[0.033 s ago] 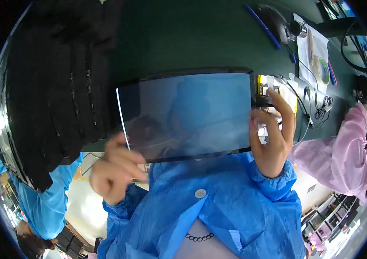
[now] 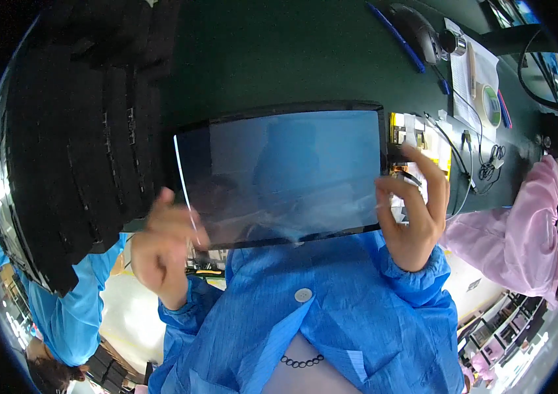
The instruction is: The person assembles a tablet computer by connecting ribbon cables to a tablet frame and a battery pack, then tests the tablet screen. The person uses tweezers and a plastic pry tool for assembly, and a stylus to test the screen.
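Note:
A flat black-framed screen panel (image 2: 298, 174) lies in front of me, tilted slightly, its glossy dark-blue face reflecting shapes. A bright white line runs down its left edge. My left hand (image 2: 164, 246) is at the panel's lower left corner, its fingers smeared by motion, so their closure is unclear. At the right edge is my right hand (image 2: 422, 213), thumb and forefinger pinched together, the other fingers raised. Whatever that pinch holds, if anything, is too small to make out.
Black slotted trays or panels (image 2: 88, 144) are stacked on the left. On the right of the dark green table are a mouse (image 2: 416, 33), a blue pen (image 2: 398, 38), a tape roll (image 2: 491, 106), paper and cables (image 2: 489, 164). A person in pink (image 2: 505, 236) sits at right.
My left hand has shifted slightly left and up along the panel's left edge. The right hand stays near the right edge, its thumb and forefinger slightly lower. The panel has barely moved.

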Demonstrator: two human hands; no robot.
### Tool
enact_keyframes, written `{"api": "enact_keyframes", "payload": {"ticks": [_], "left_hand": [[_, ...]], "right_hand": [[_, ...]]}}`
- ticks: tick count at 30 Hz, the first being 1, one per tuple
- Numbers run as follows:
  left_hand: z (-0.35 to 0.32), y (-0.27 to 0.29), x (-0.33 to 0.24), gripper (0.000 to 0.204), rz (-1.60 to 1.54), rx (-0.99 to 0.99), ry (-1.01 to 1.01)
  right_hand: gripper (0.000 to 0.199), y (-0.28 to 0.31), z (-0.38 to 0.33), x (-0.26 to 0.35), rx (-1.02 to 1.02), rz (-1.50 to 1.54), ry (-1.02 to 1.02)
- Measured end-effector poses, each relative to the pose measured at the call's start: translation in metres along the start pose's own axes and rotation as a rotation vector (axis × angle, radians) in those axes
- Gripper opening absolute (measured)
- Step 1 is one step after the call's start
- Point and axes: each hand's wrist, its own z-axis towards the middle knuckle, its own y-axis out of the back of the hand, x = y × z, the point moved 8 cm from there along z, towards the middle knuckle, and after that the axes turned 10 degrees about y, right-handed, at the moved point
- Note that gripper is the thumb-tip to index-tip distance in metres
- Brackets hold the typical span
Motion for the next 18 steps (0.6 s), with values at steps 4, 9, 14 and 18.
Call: {"api": "enact_keyframes", "payload": {"ticks": [4, 9, 14, 18], "left_hand": [[0.000, -0.006, 0.047, 0.090, 0.115, -0.237, 0.414], [-0.012, -0.016, 0.065, 0.095, -0.539, -0.338, 0.579], [-0.012, -0.010, 0.052, 0.093, -0.465, -0.242, 0.500], [-0.014, -0.010, 0.041, 0.095, -0.777, -0.161, 0.436]], "right_hand": [[0.026, -0.001, -0.029, 0.009, -0.025, 0.281, 0.055], [0.026, -0.024, -0.048, 0.013, -0.005, 0.229, 0.117], [0.025, -0.032, -0.054, 0.009, -0.097, 0.306, 0.044], [0.024, -0.024, -0.053, 0.004, -0.108, 0.304, 0.029]]}}
